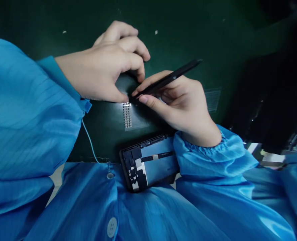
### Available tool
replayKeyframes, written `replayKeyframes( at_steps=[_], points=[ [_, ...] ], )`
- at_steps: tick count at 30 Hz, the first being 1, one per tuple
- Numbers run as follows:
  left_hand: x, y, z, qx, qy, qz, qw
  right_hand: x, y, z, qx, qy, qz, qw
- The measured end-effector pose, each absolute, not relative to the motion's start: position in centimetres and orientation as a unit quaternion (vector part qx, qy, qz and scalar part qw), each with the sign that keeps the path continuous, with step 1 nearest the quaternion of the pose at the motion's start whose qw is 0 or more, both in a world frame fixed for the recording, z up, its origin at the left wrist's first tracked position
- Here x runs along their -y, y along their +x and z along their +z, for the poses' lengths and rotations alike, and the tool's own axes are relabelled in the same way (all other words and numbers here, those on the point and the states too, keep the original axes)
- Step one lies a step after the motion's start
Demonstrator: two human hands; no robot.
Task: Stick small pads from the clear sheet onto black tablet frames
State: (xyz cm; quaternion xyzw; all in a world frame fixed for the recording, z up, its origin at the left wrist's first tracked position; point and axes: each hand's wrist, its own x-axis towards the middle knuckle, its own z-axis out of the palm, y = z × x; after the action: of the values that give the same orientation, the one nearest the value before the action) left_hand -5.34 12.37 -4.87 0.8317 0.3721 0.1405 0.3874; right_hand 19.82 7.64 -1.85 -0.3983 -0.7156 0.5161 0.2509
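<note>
My left hand [110, 63] is curled over a clear sheet of small metallic-looking pads [127, 115], its thumb at the sheet's upper end and its fingers bent round the far side. What lies under the palm is partly hidden. My right hand [180, 100] pinches slim black tweezers [168, 78] between thumb and fingers. Their working end points down left, close by my left thumb, and the tips are hard to make out. Nearer my body lies an opened phone housing [150, 164], tilted at the table's edge, its inside facing up and its right end against my right sleeve.
Dark green mat [63, 13] covers the table. A few white scraps [156, 32] lie on it. Right of my right hand is another clear sheet [213, 98]. Large dark objects [261, 97] stand at the far right. A thin blue cord [89, 139] hangs from my left cuff.
</note>
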Motion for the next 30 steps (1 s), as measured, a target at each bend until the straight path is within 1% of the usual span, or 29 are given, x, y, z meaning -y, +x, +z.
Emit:
replayKeyframes(
  at_steps=[5, 7, 9, 11, 14, 16, 18, 21, 26, 30],
  points=[
    [-12.3, -5.6, -5.1, -0.351, 0.856, 0.137, 0.353, -8.3, 19.5, -1.8, 0.731, -0.402, 0.500, 0.231],
    [-12.3, -5.7, -5.4, -0.335, 0.870, 0.140, 0.334, -8.6, 19.6, -1.4, 0.725, -0.410, 0.509, 0.216],
    [-12.4, -5.7, -5.5, -0.327, 0.878, 0.143, 0.321, -7.9, 20.0, -0.5, 0.700, -0.427, 0.527, 0.224],
    [-12.5, -5.7, -5.6, -0.326, 0.878, 0.145, 0.318, -5.6, 20.7, 0.7, 0.661, -0.460, 0.533, 0.257],
    [-12.6, -5.6, -5.4, -0.326, 0.877, 0.132, 0.327, 0.5, 21.5, 1.5, 0.599, -0.538, 0.488, 0.336],
    [-12.6, -5.5, -5.3, -0.328, 0.877, 0.125, 0.329, 4.8, 21.4, 0.6, 0.554, -0.584, 0.437, 0.402],
    [-12.6, -5.4, -5.1, -0.339, 0.874, 0.119, 0.328, 7.9, 20.8, -0.9, 0.538, -0.591, 0.388, 0.458],
    [-12.5, -5.4, -4.9, -0.358, 0.862, 0.125, 0.336, 9.4, 19.9, -3.1, 0.574, -0.561, 0.333, 0.495],
    [-12.6, -5.5, -5.1, -0.341, 0.867, 0.139, 0.337, 9.0, 19.8, -3.7, 0.606, -0.557, 0.306, 0.479],
    [-12.8, -5.3, -5.3, -0.354, 0.861, 0.133, 0.340, 9.0, 20.4, -1.9, 0.666, -0.557, 0.281, 0.408]
  ],
)
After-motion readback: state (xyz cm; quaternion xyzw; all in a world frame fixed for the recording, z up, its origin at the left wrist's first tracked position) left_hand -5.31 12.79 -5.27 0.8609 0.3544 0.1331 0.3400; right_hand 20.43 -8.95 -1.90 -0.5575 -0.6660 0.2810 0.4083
